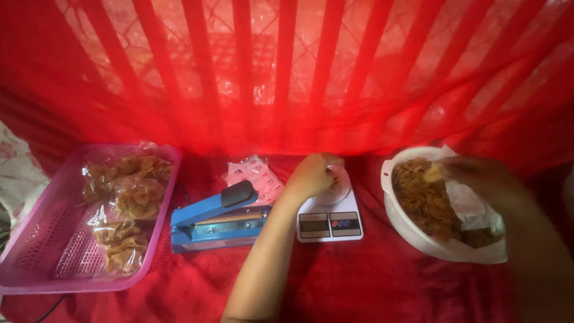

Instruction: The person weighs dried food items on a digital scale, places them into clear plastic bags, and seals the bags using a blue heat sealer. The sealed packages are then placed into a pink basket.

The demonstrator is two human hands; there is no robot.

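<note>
My left hand (312,173) rests over a small clear bag or cup (338,185) standing on a white kitchen scale (330,224); its fingers curl around the rim. My right hand (478,173) is blurred above a white colander bowl (412,233) full of brown fried chips (424,197), and pinches a few chips (431,173) at the fingertips. A clear plastic bag (472,206) lies inside the bowl on its right side.
A blue impulse sealer (215,222) sits left of the scale, with a stack of pink printed bags (254,173) behind it. A pink perforated tray (36,239) at the left holds several sealed bags of chips (128,197). Red cloth covers the surface and backdrop.
</note>
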